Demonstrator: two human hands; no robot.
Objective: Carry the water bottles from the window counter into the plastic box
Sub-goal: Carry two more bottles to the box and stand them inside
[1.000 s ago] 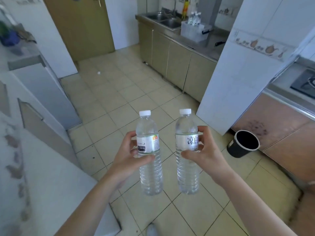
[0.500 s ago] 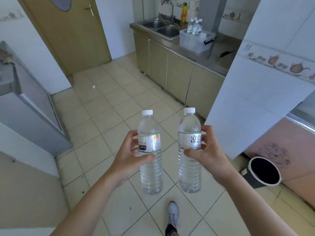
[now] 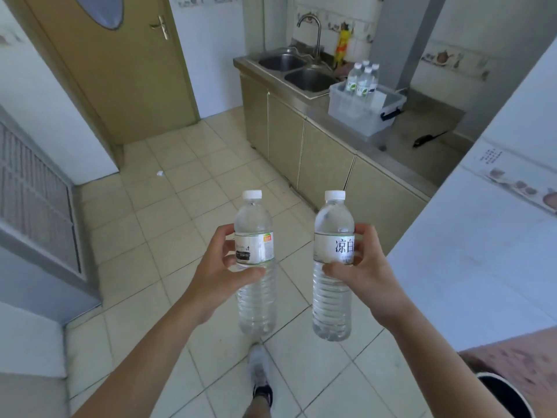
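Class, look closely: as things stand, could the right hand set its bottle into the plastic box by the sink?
Probably not yet. The right hand grips its bottle over open floor, well short of the plastic box on the far counter. Nothing blocks the path.

Bright, even daylight — soft shadows, slight blur, wide-angle bending at edges.

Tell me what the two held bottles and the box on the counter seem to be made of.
The two clear ribbed water bottles look like thin glossy plastic: floor tiles show through them. The translucent rectangular box seems frosted plastic, since the bottles inside show dimly through its wall.
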